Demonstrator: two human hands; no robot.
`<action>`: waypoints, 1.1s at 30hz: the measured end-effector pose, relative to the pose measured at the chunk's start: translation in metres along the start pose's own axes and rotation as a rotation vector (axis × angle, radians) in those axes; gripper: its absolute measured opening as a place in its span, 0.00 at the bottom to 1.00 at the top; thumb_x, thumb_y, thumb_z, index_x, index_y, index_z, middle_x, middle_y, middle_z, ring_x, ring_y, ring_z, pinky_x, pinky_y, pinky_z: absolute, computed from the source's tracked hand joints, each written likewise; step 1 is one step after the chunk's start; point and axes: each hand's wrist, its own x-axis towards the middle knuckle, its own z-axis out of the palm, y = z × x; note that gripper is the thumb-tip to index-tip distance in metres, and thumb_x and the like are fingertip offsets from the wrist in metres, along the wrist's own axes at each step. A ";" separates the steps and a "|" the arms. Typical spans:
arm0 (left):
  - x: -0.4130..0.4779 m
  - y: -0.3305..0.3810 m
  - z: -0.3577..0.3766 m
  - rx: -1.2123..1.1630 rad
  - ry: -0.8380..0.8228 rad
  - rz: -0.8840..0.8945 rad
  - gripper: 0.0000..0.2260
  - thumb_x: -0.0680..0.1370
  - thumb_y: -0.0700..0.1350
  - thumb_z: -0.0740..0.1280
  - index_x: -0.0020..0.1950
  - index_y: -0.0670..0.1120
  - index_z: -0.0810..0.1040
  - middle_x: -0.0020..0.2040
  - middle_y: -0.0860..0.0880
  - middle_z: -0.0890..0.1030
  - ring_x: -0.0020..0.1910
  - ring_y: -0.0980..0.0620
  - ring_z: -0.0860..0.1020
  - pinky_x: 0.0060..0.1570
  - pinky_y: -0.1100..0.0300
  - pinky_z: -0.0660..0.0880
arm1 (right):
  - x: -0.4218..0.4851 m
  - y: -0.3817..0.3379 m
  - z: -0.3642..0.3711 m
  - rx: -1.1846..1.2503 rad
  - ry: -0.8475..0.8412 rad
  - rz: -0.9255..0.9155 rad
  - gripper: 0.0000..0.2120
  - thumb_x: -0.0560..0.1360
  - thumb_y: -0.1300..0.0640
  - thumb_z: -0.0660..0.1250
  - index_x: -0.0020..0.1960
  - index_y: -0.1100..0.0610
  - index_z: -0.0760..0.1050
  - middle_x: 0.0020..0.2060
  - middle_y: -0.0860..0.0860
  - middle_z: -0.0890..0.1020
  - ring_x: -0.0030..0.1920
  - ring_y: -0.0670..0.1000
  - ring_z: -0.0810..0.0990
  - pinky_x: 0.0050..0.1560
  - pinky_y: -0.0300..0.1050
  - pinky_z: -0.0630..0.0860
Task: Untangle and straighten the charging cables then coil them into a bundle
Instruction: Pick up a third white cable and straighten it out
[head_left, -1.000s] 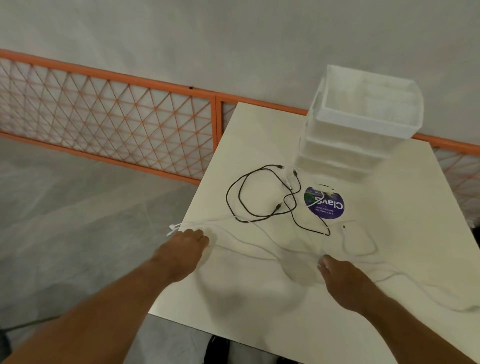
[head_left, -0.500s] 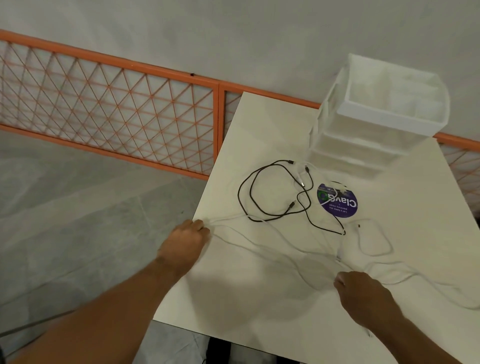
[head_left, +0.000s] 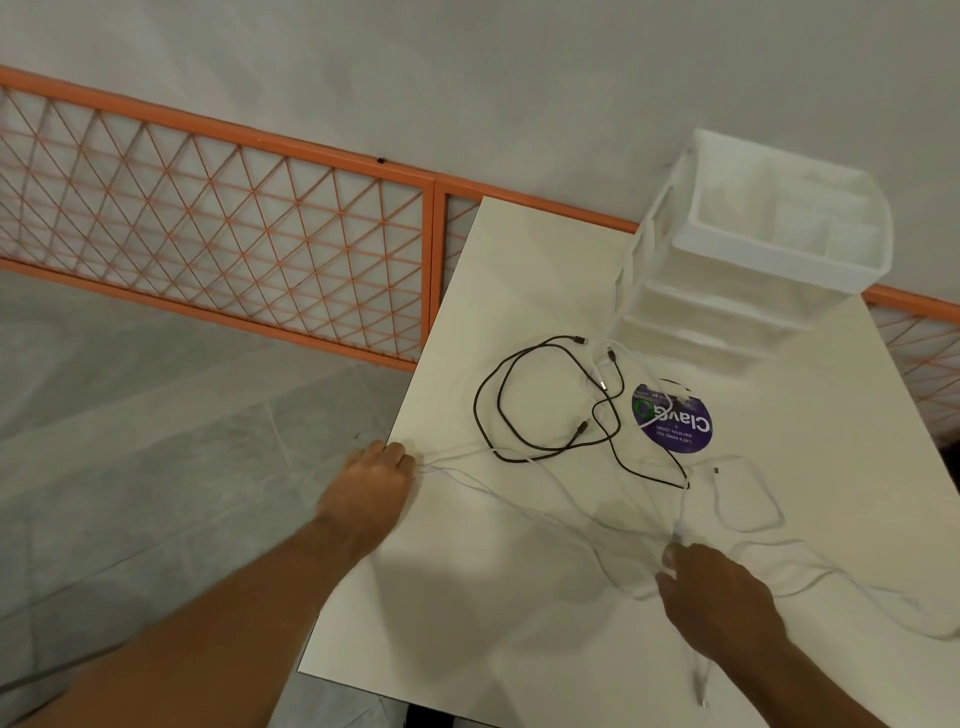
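1. Grips the ends of the white cables (head_left: 718, 493) in the left hand (head_left: 371, 480), fingers curled under, right at the left edge of the table (head_left: 519, 260); probably to anchor them against a pull.
2. Pinches a white strand at the fingertips of the right hand (head_left: 719, 597), well apart from the left and near the front edge; seemingly to take up slack and stretch the run straight between both hands.
3. Leaves the black cable (head_left: 488, 410) untouched mid-table, looped over itself, crossing the white strands, just beside the purple sticker (head_left: 672, 421).
4. Works well short of the white drawer unit (head_left: 753, 270) at the far right corner.
5. Looks early in the task: white strands only partly straightened, black loops tangled, nothing coiled.
6. Risks dragging the black loops along, given the crossing.
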 end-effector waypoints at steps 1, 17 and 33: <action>0.002 -0.002 0.002 -0.005 -0.020 0.005 0.15 0.56 0.38 0.80 0.37 0.44 0.78 0.34 0.46 0.77 0.32 0.45 0.76 0.31 0.58 0.75 | 0.001 -0.003 -0.003 0.026 0.019 -0.004 0.14 0.80 0.46 0.54 0.62 0.47 0.71 0.57 0.46 0.76 0.58 0.49 0.77 0.54 0.45 0.74; 0.075 0.056 -0.212 -0.360 0.224 0.303 0.10 0.84 0.48 0.53 0.55 0.48 0.72 0.44 0.52 0.76 0.38 0.52 0.74 0.39 0.54 0.73 | 0.030 -0.071 -0.168 0.360 0.338 -0.486 0.15 0.83 0.46 0.49 0.49 0.54 0.69 0.38 0.50 0.76 0.41 0.55 0.76 0.42 0.48 0.69; 0.109 0.097 -0.320 -0.523 0.140 0.317 0.13 0.83 0.48 0.55 0.52 0.49 0.79 0.44 0.58 0.79 0.45 0.55 0.76 0.44 0.65 0.72 | 0.011 0.056 -0.233 0.620 0.513 -0.569 0.15 0.78 0.38 0.55 0.40 0.43 0.72 0.30 0.42 0.76 0.33 0.42 0.74 0.37 0.39 0.69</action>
